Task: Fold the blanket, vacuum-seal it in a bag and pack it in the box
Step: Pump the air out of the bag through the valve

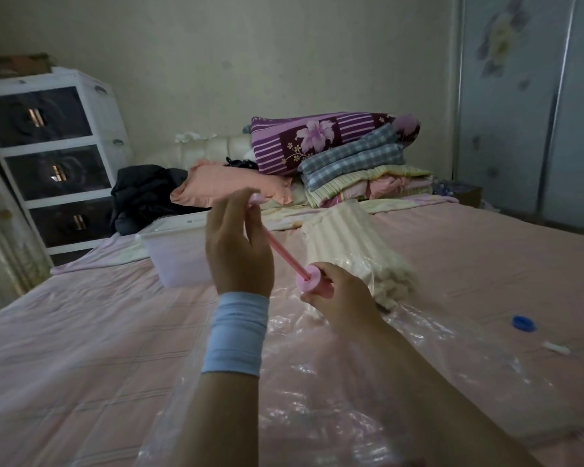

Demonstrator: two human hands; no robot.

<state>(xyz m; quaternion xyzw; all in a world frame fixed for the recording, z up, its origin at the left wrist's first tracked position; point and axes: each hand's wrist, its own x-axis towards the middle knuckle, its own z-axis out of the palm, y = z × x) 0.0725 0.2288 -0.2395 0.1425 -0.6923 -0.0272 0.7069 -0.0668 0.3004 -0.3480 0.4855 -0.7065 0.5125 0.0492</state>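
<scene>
A pink hand pump (309, 278) is held over the bed. My left hand (238, 251), with a light blue wristband, grips the pump's handle, and the thin pink rod is pulled out. My right hand (338, 298) holds the pump's barrel. Behind my right hand lies the cream ribbed blanket (354, 244), folded inside the clear plastic vacuum bag (368, 375), which spreads over the pink bedsheet towards me. A translucent white box (176, 254) stands on the bed beyond my left hand.
A blue cap (524, 323) and a small white clip (555, 347) lie on the bag at the right. Stacked quilts (334, 143), a pink pillow (230, 185) and dark clothes (142, 197) sit at the headboard. A white drawer unit (54, 156) stands left, a wardrobe (526, 106) right.
</scene>
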